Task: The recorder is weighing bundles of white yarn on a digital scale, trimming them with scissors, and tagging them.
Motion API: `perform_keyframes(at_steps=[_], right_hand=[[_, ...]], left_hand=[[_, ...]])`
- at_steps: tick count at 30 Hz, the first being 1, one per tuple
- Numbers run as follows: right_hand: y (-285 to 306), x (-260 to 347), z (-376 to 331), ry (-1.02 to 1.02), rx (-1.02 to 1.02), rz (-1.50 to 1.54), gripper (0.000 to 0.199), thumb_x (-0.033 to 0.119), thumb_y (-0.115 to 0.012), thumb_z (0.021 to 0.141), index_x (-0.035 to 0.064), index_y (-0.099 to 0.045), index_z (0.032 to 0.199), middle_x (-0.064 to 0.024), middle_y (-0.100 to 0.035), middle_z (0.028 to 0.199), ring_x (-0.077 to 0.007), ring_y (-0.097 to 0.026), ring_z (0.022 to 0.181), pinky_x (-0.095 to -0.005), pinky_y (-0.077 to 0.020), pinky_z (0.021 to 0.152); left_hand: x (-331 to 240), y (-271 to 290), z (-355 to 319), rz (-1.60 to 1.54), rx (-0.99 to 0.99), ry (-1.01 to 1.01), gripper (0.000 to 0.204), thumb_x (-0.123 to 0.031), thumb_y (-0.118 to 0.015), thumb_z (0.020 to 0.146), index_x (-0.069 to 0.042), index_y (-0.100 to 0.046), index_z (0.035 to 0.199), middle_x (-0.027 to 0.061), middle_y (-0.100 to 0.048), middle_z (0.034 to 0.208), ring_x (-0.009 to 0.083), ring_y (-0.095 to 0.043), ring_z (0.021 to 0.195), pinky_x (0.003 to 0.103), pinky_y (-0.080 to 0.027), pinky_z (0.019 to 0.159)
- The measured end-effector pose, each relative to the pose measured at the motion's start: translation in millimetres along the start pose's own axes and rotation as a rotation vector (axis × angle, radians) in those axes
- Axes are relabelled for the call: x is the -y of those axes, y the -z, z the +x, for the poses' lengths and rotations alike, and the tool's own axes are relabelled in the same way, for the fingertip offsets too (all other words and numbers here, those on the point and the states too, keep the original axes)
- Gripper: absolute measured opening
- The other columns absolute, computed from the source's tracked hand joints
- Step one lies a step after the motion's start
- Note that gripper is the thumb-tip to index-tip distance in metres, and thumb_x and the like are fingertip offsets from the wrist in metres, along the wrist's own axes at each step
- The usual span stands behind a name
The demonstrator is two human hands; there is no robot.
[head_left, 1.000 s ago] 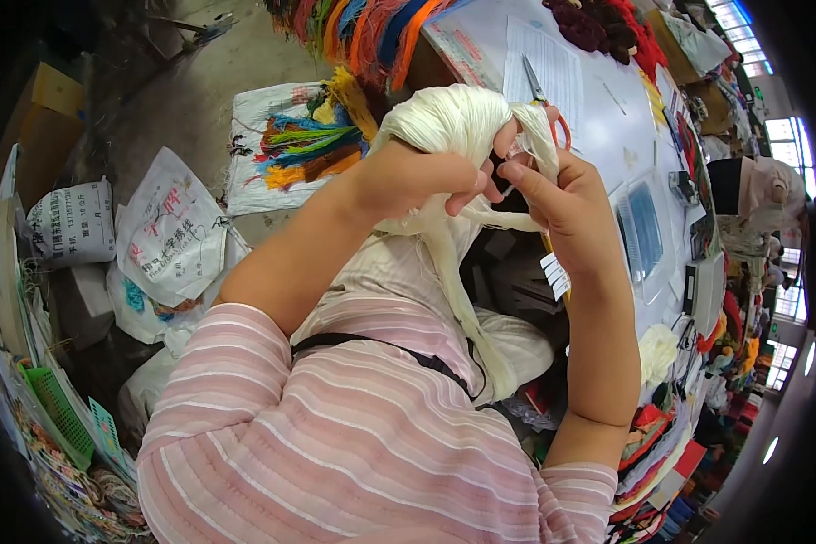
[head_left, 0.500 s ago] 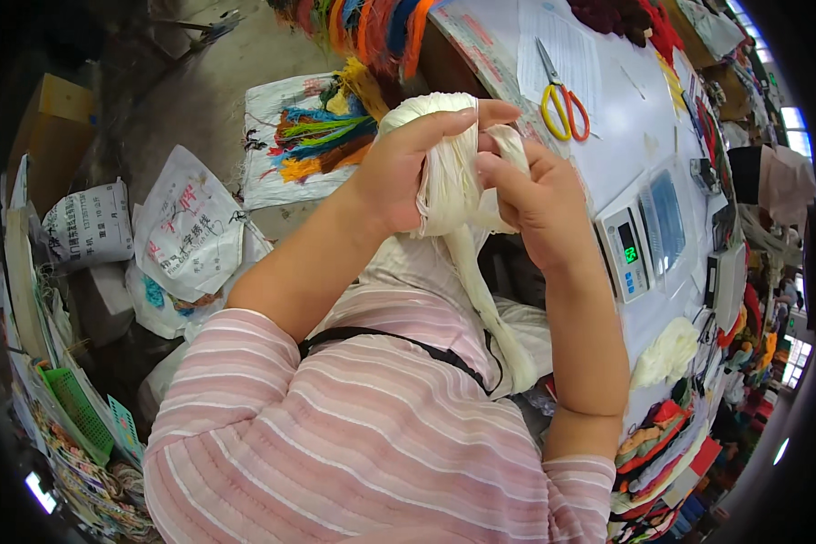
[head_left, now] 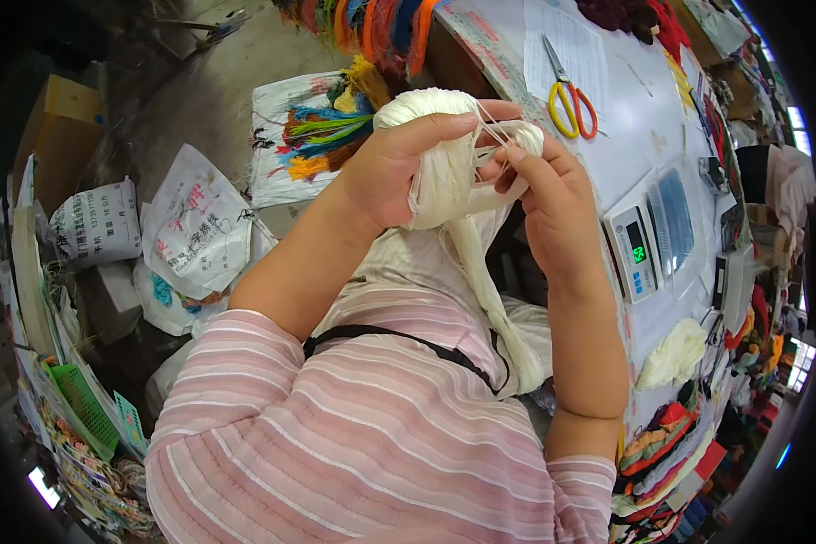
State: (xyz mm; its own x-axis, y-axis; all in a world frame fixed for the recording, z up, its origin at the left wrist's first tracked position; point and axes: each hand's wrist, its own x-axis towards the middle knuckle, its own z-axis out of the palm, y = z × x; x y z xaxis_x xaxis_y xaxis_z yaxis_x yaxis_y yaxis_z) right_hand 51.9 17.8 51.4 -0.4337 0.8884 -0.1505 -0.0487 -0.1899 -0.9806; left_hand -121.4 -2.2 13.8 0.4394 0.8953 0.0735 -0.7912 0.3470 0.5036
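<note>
A thick hank of cream-white thread (head_left: 440, 186) is held up in front of me, and its long tail hangs over my lap. My left hand (head_left: 394, 168) is closed round the bulk of the hank, with the thumb lying across its top. My right hand (head_left: 548, 186) pinches some strands and a looped bundle at the hank's right side. Several thin strands stretch between the two hands. The fingers of my right hand behind the bundle are partly hidden.
On the white table (head_left: 630, 145) to the right lie scissors (head_left: 571, 104) with yellow and red handles, a digital scale (head_left: 633, 254) and another cream hank (head_left: 673, 354). Coloured threads (head_left: 326, 136) rest on a white sack at the left. Filled white bags (head_left: 195, 222) stand farther left.
My right hand has drawn strands out from the hank, so several thin threads now span the gap. The looped bundle there has spread wider. My left hand keeps its hold.
</note>
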Motion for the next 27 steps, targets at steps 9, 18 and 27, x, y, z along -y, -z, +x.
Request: perform_keyframes(at_steps=[9,18,27], right_hand=[[-8.1,2.3,0.0,-0.006,-0.011,-0.175,0.023,0.016,-0.066,0.083,-0.0013,-0.064,0.097,-0.0036,-0.065,0.085,-0.0086,-0.057,0.076,-0.0241,-0.0449,0.071],[-5.6,0.1,-1.7,-0.047,0.047,0.046,0.022,0.015,-0.065,0.084,-0.0018,-0.062,0.099,-0.0016,-0.064,0.083,-0.0084,-0.057,0.071,-0.0243,-0.0454,0.068],[100.7,17.3,14.0,-0.047,-0.195,0.589,0.01,0.011,-0.05,0.092,0.0027,-0.056,0.091,0.0062,-0.037,0.056,-0.0034,-0.029,0.043,-0.0208,-0.0225,0.039]], left_hand=[[2.1,-6.9,2.1,-0.011,-0.067,0.007,0.047,-0.024,-0.047,0.092,0.003,-0.045,0.13,0.0129,-0.06,0.11,0.0191,-0.06,0.097,0.033,-0.048,0.088],[-9.6,0.7,-4.4,0.113,-0.101,-0.048,0.05,-0.022,-0.049,0.089,0.005,-0.042,0.131,0.0149,-0.06,0.107,0.0185,-0.061,0.093,0.032,-0.048,0.084],[-5.7,33.9,-34.3,0.173,-0.002,0.176,0.033,-0.015,-0.069,0.071,-0.001,-0.059,0.099,-0.0008,-0.046,0.052,0.006,-0.038,0.036,0.03,-0.042,0.048]])
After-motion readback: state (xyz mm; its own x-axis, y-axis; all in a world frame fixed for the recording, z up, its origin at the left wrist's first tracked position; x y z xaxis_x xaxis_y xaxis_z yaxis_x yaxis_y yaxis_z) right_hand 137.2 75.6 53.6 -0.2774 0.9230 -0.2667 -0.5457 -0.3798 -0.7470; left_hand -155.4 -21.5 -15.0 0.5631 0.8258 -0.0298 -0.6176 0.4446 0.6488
